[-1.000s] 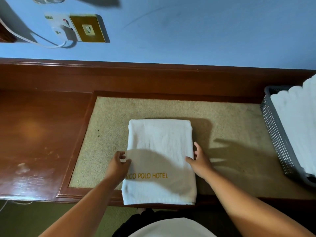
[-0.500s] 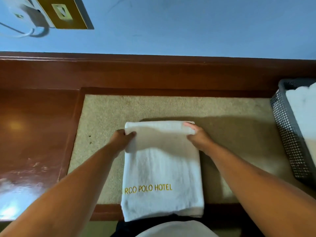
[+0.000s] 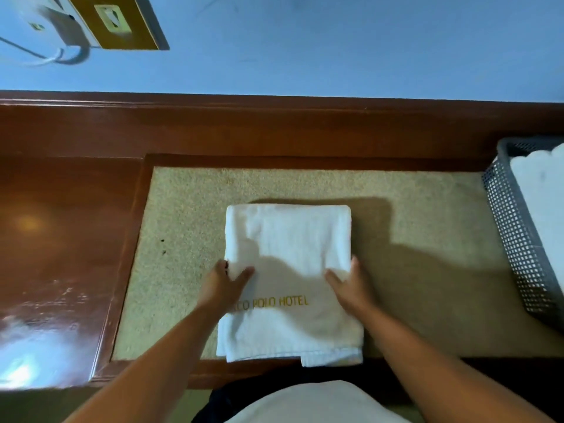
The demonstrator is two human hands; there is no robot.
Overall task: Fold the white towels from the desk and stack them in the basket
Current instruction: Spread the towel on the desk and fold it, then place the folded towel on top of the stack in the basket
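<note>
Folded towel (image 3: 290,239) lies between left grip (image 3: 224,282) and right grip (image 3: 351,285), edges pinched.

Hidden under the left hand (image 3: 224,285): the start of the gold lettering (image 3: 287,301) on the towel (image 3: 290,236); smeared beyond that, legible only as "POLO HOTEL". No telling of fingers tucked beneath the towel's sides or not, for that hand or the right hand (image 3: 351,288). Cut by the right edge: the basket (image 3: 515,239) and the stacked towels (image 3: 540,190) inside. Blurred and clipped at the top: socket (image 3: 113,22) and plug (image 3: 58,19); cable (image 3: 36,56) lost off the left. Washed out by glare: the near left corner of the desk (image 3: 61,239).
</note>
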